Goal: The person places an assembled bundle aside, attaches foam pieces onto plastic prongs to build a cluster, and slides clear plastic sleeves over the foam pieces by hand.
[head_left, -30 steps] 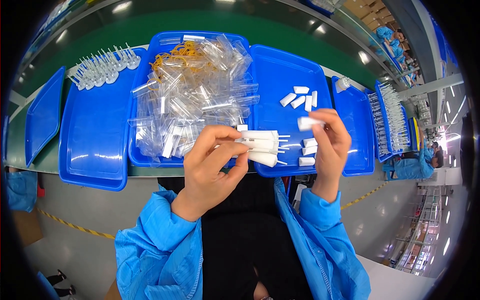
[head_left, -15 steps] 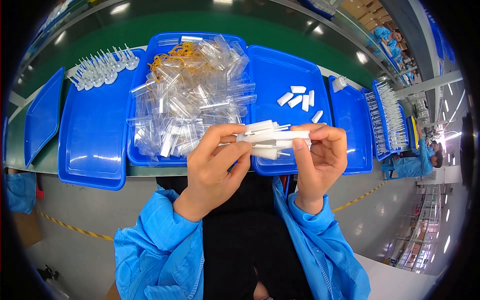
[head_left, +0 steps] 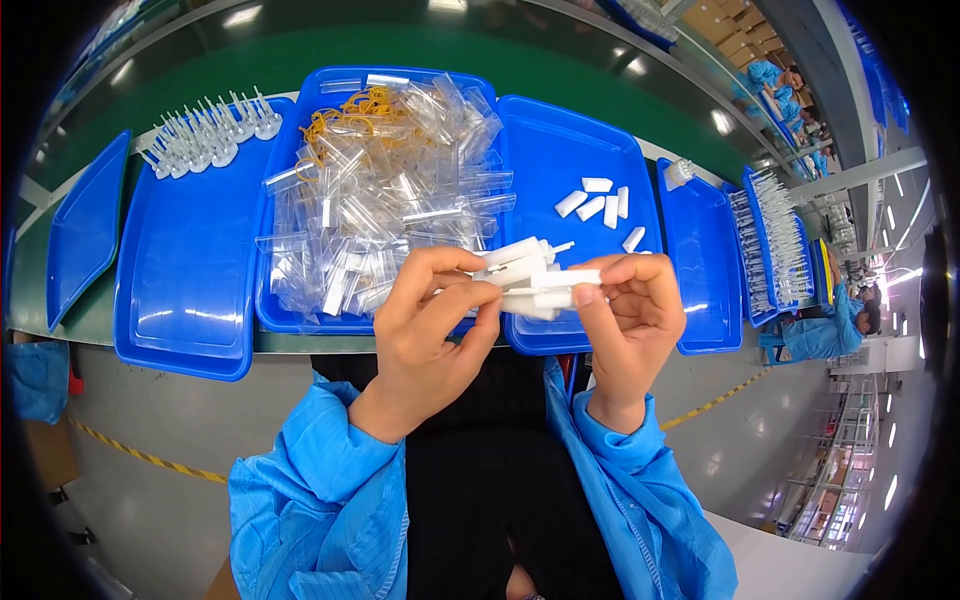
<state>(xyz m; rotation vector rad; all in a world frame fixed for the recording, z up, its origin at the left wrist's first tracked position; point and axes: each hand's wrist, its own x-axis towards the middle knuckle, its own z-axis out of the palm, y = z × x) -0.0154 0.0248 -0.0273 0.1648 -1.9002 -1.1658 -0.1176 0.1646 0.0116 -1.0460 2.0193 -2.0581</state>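
My left hand [head_left: 425, 335] is closed at the left end of a pronged white part [head_left: 515, 268], and the fingers hide that end. Several thin prongs point to the right, with short white block-like sleeves around some of them. My right hand [head_left: 640, 315] pinches a white sleeve [head_left: 570, 279] between thumb and fingers, in among the prongs at the right end. Whether this sleeve sits around a prong I cannot tell. Beyond my right hand, several loose white sleeves [head_left: 611, 209] lie in a blue tray [head_left: 540, 140].
A middle blue tray [head_left: 320, 77] is heaped with clear plastic pieces [head_left: 400, 190] and yellow rubber bands [head_left: 365, 105]. Clear pronged parts [head_left: 205, 140] stand at the far end of the left tray [head_left: 185, 290]. Trays of pronged parts [head_left: 778, 235] stand at right. Co-workers sit farther off.
My right hand has shifted slightly left, carrying the white sleeve closer to my left hand. The left hand has hardly moved, and the pronged part is turned a little.
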